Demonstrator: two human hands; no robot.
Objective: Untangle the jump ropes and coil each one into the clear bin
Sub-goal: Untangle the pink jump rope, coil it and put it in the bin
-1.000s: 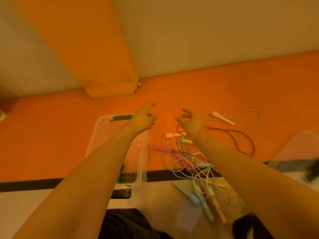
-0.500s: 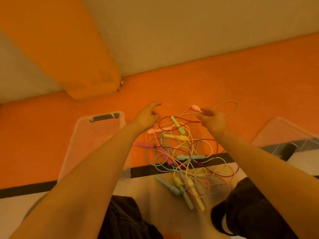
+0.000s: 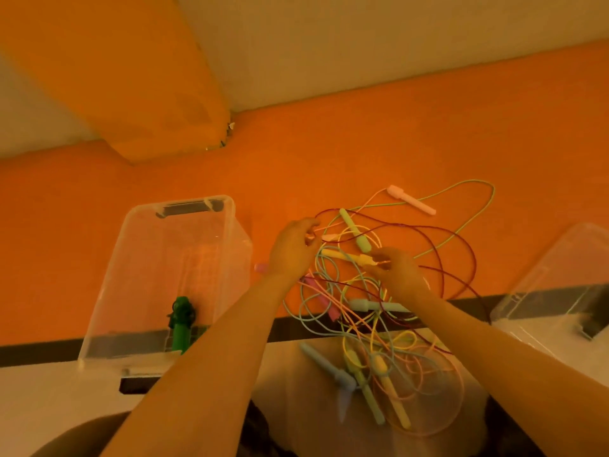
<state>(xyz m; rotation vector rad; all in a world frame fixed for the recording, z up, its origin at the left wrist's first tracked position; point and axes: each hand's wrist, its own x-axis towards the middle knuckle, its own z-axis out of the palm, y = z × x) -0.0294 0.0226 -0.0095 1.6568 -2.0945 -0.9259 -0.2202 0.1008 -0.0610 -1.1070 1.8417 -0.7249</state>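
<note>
Both hands dropped into the tangle of thin pastel plastic jump ropes [image 3: 369, 301] on the orange floor, right of the empty-looking clear plastic bin [image 3: 184, 258].

Your left hand [image 3: 291, 250] pinches a pink cord; right hand [image 3: 400, 270] pinches a yellow handle tip.

Cords: light, floppy, snag easily, so grab by the stiff handles.

Approx. 10 handles showing, prob. 5 ropes; 1 bin.

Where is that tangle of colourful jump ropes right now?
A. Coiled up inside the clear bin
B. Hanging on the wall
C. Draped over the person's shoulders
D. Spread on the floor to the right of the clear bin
D: the jump ropes lie in a loose heap on the floor beside the clear bin, where both hands reach into them.
</note>
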